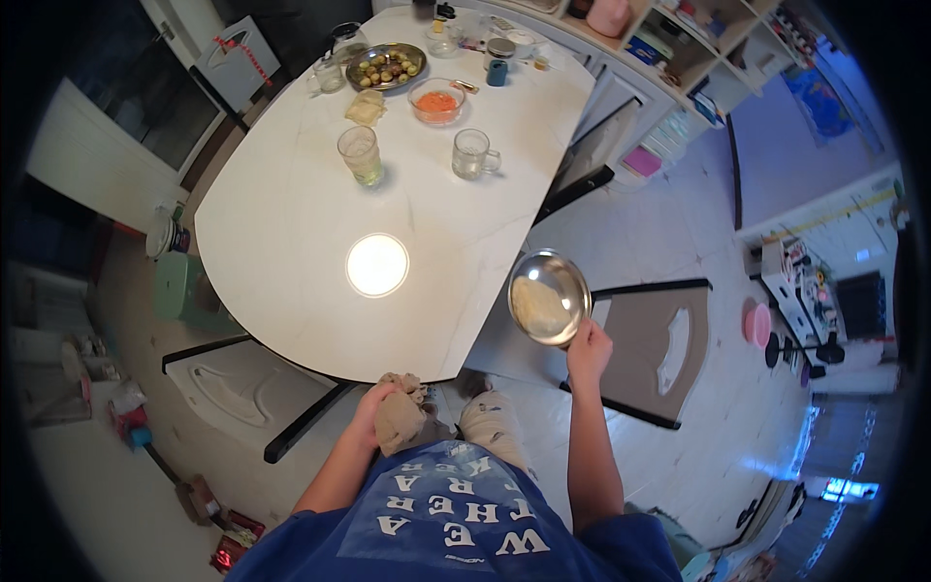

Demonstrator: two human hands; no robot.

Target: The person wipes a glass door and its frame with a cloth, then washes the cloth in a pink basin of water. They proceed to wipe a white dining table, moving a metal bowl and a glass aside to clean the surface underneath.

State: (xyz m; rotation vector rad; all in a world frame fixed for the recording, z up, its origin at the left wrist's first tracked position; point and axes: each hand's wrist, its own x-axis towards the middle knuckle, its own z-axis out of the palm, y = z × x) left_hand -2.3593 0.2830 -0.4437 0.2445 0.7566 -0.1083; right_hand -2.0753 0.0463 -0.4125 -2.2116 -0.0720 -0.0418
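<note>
My right hand [589,355] grips the rim of a shiny metal bowl [550,297], held tilted off the table's right edge; a pale yellowish mass lies in it. In my left hand [373,415] is a crumpled greyish-brown cloth [400,418], close to the near edge of the white marbled table [305,240]. Farther up the tabletop stand a glass tumbler [361,156] with pale green liquid and a clear glass mug [472,154]. Behind them are a glass bowl of shredded orange food [436,102], a folded yellowish cloth or wrapper [365,108] and a metal dish of small round items [386,67].
One chair [647,349] stands right of the table, another [247,393] at the near left, a third [593,156] at the upper right. A green bin [178,286] is on the floor at left. Jars [500,52] and small containers crowd the table's far end, before open shelves [673,44].
</note>
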